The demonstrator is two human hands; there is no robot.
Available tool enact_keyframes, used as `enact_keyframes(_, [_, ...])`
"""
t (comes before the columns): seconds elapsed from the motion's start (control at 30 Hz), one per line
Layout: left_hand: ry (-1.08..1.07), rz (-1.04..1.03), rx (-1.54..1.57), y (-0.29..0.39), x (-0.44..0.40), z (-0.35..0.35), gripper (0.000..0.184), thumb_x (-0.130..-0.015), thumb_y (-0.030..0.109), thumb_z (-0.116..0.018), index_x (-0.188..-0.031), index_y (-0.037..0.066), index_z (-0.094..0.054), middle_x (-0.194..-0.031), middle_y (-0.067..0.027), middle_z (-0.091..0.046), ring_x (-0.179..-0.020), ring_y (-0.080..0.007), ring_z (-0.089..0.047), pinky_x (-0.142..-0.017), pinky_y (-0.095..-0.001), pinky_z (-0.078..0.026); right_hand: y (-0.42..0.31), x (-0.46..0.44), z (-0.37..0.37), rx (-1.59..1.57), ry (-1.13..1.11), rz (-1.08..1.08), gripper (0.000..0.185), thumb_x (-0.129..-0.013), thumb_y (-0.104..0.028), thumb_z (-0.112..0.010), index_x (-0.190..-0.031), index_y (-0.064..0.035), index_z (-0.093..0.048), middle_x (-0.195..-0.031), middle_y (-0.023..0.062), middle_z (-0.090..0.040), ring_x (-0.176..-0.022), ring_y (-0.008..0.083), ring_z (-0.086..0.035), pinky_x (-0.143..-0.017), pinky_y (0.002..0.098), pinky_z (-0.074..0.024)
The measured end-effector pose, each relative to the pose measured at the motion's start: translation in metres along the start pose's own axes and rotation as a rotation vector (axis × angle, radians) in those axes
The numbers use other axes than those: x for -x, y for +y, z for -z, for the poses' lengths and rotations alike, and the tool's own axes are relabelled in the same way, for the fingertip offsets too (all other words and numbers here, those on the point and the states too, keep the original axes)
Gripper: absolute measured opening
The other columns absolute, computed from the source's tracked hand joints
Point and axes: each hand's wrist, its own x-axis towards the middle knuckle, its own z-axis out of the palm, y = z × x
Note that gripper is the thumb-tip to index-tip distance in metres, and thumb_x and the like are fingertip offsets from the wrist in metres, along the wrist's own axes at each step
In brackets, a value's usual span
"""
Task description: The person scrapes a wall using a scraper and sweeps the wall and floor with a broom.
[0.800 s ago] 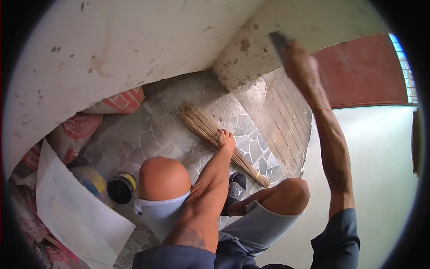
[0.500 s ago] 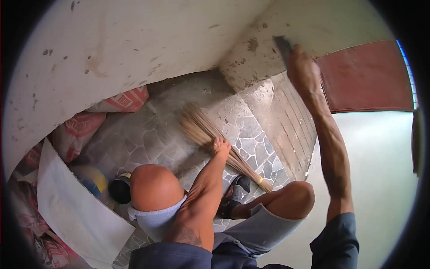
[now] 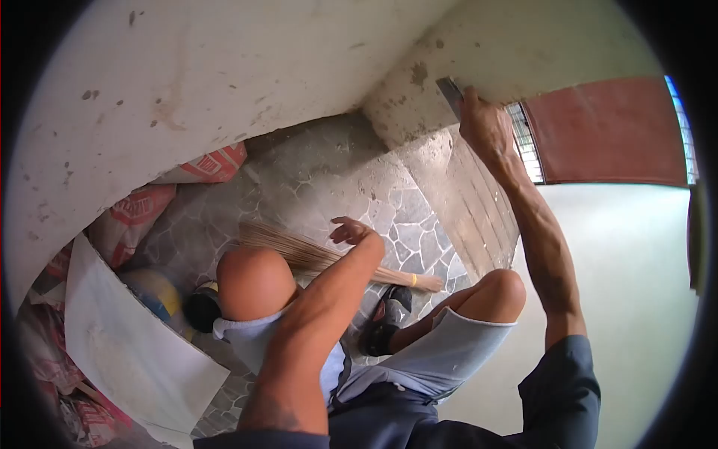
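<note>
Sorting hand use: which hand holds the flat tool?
The right hand, raised by the wall, grips the flat tool; the left hand, near the broom, looks empty.

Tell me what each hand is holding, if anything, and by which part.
The right hand grips a flat-bladed tool by one end, which the hand hides. The left hand is open and holds nothing; the broom lies nearby.

You're in an indoor room, work-site look (home or other building, can't tell): blotchy wall [image 3: 164,82], printed sacks [image 3: 136,217] at its foot, dusty stone-patterned floor [image 3: 407,236], loose white sheet [image 3: 134,352], plus your flat-bladed tool [image 3: 449,96] and stick broom [image 3: 299,251]. Gridded window [image 3: 526,146] beside red panel [image 3: 606,135].
</note>
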Motion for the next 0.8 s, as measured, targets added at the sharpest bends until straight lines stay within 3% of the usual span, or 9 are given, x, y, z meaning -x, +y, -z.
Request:
enact_keyframes(0.17, [0.565, -0.318, 0.217, -0.023, 0.115, 0.040, 0.032, -0.079, 0.016, -0.069, -0.109, 0.005, -0.070, -0.111, -0.0172, -0.068, -0.100, -0.0355, -0.065, -0.088, -0.0607, -0.044, -0.002, 0.001, 0.019, -0.070, 0.134, -0.007, 0.022, -0.087, -0.020, -0.060, -0.092, 0.0003, -0.055, -0.080, 0.0265, -0.063, -0.066, 0.0425, -0.064, -0.055, 0.0509, -0.0491])
enact_keyframes(0.23, [0.993, -0.502, 0.690, -0.039, 0.131, 0.032, 0.042, -0.076, 0.016, -0.072, -0.115, 0.002, -0.064, -0.102, -0.0187, -0.067, -0.092, -0.0380, -0.066, -0.082, -0.0522, -0.050, -0.004, 0.000, 0.039, -0.113, 0.122, -0.086, 0.021, -0.085, -0.018, -0.059, -0.088, 0.0019, -0.055, -0.075, 0.0285, -0.062, -0.066, 0.0395, -0.065, -0.054, 0.0502, -0.0490])
enact_keyframes(0.37, [1.716, -0.385, 1.169, -0.058, 0.194, 0.046, 0.070, -0.073, 0.025, -0.079, -0.124, -0.006, -0.043, -0.117, -0.0254, -0.050, -0.096, -0.0383, -0.060, -0.083, -0.0476, -0.049, -0.004, 0.005, 0.070, -0.317, 0.090, -0.258, 0.033, -0.084, -0.024, -0.061, -0.096, 0.0073, -0.059, -0.076, 0.0309, -0.061, -0.072, 0.0381, -0.066, -0.064, 0.0426, -0.0508])
enact_keyframes(0.4, [1.832, -0.342, 1.186, -0.059, 0.197, 0.049, 0.069, -0.072, 0.026, -0.080, -0.121, -0.005, -0.043, -0.120, -0.0254, -0.047, -0.100, -0.0378, -0.058, -0.085, -0.0479, -0.048, -0.003, 0.008, 0.072, -0.299, 0.009, -0.352, 0.031, -0.086, -0.019, -0.059, -0.102, 0.0080, -0.059, -0.078, 0.0239, -0.065, -0.071, 0.0292, -0.066, -0.066, 0.0360, -0.0511])
enact_keyframes(0.47, [2.060, -0.251, 1.201, -0.063, 0.201, 0.052, 0.067, -0.070, 0.026, -0.082, -0.116, -0.005, -0.044, -0.124, -0.0256, -0.043, -0.107, -0.0369, -0.054, -0.090, -0.0485, -0.044, -0.001, 0.013, 0.065, -0.867, 0.043, -0.479, 0.027, -0.088, -0.015, -0.058, -0.103, 0.0071, -0.059, -0.081, 0.0174, -0.066, -0.069, 0.0226, -0.065, -0.064, 0.0332, -0.0516])
enact_keyframes(0.53, [1.985, -0.114, 1.113, -0.061, 0.193, 0.050, 0.066, -0.070, 0.026, -0.082, -0.114, -0.003, -0.043, -0.124, -0.0246, -0.042, -0.108, -0.0361, -0.051, -0.093, -0.0496, -0.041, 0.004, 0.028, 0.063, -1.233, 0.012, -0.574, 0.021, -0.090, -0.010, -0.056, -0.105, 0.0056, -0.059, -0.085, 0.0084, -0.067, -0.067, 0.0134, -0.063, -0.060, 0.0273, -0.0524])
enact_keyframes(0.7, [2.075, 0.039, 0.950, -0.071, 0.202, 0.044, 0.049, -0.077, 0.020, -0.074, -0.112, 0.002, -0.044, -0.120, -0.0186, -0.046, -0.107, -0.0312, -0.052, -0.094, -0.0490, -0.040, -0.004, 0.050, 0.057, -1.374, -0.156, -0.805, 0.017, -0.090, -0.011, -0.058, -0.098, 0.0036, -0.059, -0.080, 0.0061, -0.063, -0.064, 0.0139, -0.063, -0.059, 0.0272, -0.0530])
enact_keyframes(0.77, [2.079, -0.086, 0.866, -0.078, 0.210, 0.040, 0.034, -0.083, 0.016, -0.067, -0.109, 0.005, -0.048, -0.113, -0.0131, -0.052, -0.101, -0.0280, -0.056, -0.093, -0.0480, -0.041, 0.009, 0.058, 0.056, -1.358, -0.273, -0.857, 0.018, -0.089, -0.011, -0.057, -0.097, 0.0044, -0.060, -0.081, 0.0078, -0.063, -0.062, 0.0151, -0.063, -0.059, 0.0273, -0.0541])
enact_keyframes(0.8, [2.082, -0.150, 0.827, -0.081, 0.212, 0.038, 0.026, -0.085, 0.013, -0.063, -0.107, 0.006, -0.050, -0.110, -0.0103, -0.055, -0.098, -0.0264, -0.058, -0.093, -0.0475, -0.042, 0.005, 0.062, 0.066, -1.338, -0.350, -0.868, 0.028, -0.093, -0.023, -0.057, -0.097, 0.0044, -0.061, -0.082, 0.0110, -0.063, -0.070, 0.0167, -0.064, -0.058, 0.0268, -0.0530])
